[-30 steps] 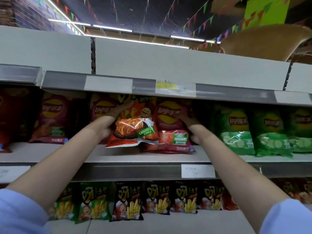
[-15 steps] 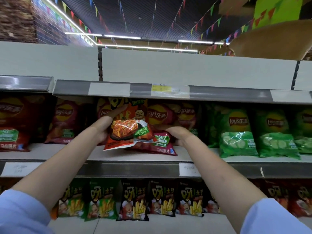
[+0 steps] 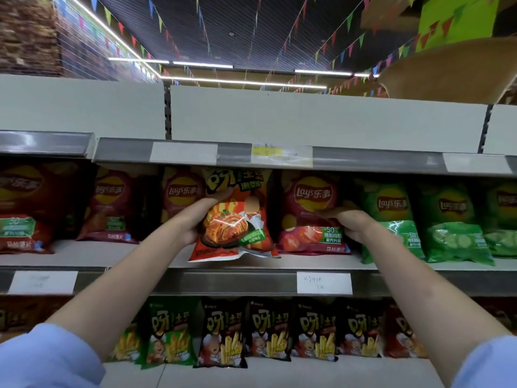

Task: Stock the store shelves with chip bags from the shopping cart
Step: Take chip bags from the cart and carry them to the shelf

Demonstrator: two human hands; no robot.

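since half a second ago the right hand [image 3: 353, 223] has slid rightward along the maroon lay's bag [image 3: 313, 214], from its left part to its right edge beside the green lay's bags [image 3: 391, 219], and that maroon bag now stands more upright and clear of the orange bag.

the left hand [image 3: 195, 222] is clamped on the left edge of the orange kimchi-print chip bag [image 3: 237, 219], thumb across its front near the top. the right hand is closed around the maroon bag's right side, fingers curled over its front.

the orange bag sits in the gap between two maroon lay's bags on the middle shelf [image 3: 279, 281]. its long axis runs nearly vertical, tilted a little, top toward the upper shelf edge, printed face outward; its bottom seam overhangs the shelf's front lip.

judging by this, the shelves look largely filled; this bag is placed but not yet pushed back and released. the cart is out of view, so what remains cannot be told.
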